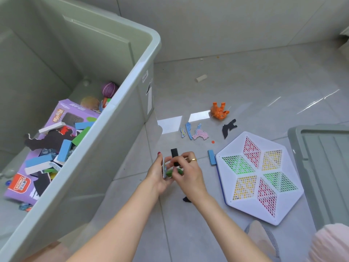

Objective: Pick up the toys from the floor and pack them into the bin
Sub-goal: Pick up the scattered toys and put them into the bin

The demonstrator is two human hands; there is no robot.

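— Where are the toys?
— An orange figure (219, 111) lies toppled on the floor, with flat puzzle pieces (194, 131) just beside it. A hexagonal peg board (259, 176) lies flat nearby.
— And the bin (120, 103)?
— Grey-green, open, holding blocks (64, 150) and a purple box (62, 112).
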